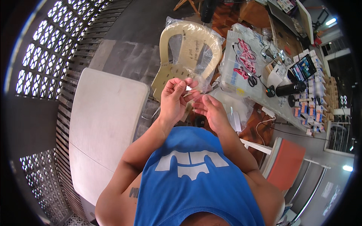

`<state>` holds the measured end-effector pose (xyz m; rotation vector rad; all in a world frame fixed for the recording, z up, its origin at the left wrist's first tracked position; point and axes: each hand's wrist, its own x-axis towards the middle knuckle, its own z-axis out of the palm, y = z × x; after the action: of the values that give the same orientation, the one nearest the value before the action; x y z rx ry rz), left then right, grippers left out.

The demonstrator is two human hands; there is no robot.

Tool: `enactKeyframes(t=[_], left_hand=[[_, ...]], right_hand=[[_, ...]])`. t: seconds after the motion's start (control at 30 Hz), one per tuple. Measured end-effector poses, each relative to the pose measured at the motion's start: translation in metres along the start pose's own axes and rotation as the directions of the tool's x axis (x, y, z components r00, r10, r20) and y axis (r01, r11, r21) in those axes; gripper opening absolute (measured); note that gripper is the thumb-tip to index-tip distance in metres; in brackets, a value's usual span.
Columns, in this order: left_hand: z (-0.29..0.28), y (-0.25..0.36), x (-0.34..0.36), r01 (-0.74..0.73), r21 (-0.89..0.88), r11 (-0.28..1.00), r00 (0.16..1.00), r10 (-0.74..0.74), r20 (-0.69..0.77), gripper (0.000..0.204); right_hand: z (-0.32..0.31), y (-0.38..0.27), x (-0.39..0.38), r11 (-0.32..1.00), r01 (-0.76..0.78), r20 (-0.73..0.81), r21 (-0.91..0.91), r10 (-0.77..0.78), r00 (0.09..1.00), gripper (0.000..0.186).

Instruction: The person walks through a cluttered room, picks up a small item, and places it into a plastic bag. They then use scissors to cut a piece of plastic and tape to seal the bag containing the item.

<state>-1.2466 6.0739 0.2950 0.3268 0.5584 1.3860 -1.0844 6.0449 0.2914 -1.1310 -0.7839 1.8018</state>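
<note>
Right at the centre, the left hand (pixel 173 97) curls thumb toward fingers, the right hand (pixel 213 112) half-bent beside it; whether either grasps the thin clear plastic film (pixel 204 86) by their fingertips, I can't tell. Beyond stands a cream plastic armchair (pixel 164 47).

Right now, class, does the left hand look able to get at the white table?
Probably yes: the white table lies off to the left of the left hand, and nothing seems to block the way, though depth is hard to judge here.
</note>
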Motion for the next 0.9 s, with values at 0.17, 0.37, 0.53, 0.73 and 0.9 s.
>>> enactKeyframes(t=[0.17,0.37,0.53,0.73,0.9], left_hand=[[0.006,0.006,0.005,0.012,0.008,1.0,0.999,-0.012,0.044,0.006],[0.003,0.003,0.005,-0.08,0.029,0.996,0.997,0.08,-0.019,0.006],[-0.026,0.012,-0.014,-0.212,0.1,0.972,0.957,0.228,-0.182,0.008],[-0.071,0.042,-0.075,-0.451,0.068,0.89,0.771,0.427,-0.472,0.012],[-0.154,0.06,-0.13,-0.629,0.006,0.777,0.508,0.417,-0.753,0.015]], right_hand=[[0.011,-0.003,0.011,0.973,-0.102,-0.042,0.207,0.113,0.993,0.046],[0.013,-0.013,0.011,0.99,0.02,-0.011,0.141,-0.019,1.0,0.034],[0.026,0.004,0.044,0.991,-0.109,0.139,0.075,0.098,0.985,0.036],[0.096,0.043,0.069,0.917,-0.391,0.4,0.082,0.329,0.856,0.046],[0.18,0.128,0.095,0.929,-0.369,0.475,-0.036,0.341,0.811,0.028]])
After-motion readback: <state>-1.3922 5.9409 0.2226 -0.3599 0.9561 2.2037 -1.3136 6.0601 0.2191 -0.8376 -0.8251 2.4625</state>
